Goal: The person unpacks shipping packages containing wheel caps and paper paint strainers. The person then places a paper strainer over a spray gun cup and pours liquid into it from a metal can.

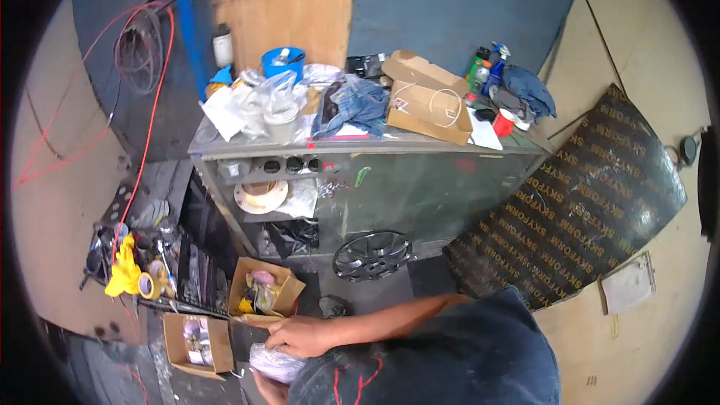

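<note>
A pale, pinkish-white bundle that looks like crumpled plastic film (274, 364) is between my two hands, low in the view. My right hand (300, 336) reaches across from the right and presses its curled fingers on the bundle's top. From below, my left hand (268, 388) supports the bundle, mostly hidden by it and by my dark shirt. Just left of the hands stands an open cardboard box (221, 345) with packets and jars inside. Behind it, a second open cardboard box (289, 294) holds crumpled wrapping and a yellow item.
A workbench (420, 146) at the back carries rags, a blue bucket (283, 66) and an open carton (427, 121). A black wheel cover (373, 256) leans against it. Yellow gloves (126, 266) and tape (149, 286) lie on the left cart. A printed board (577, 202) leans right.
</note>
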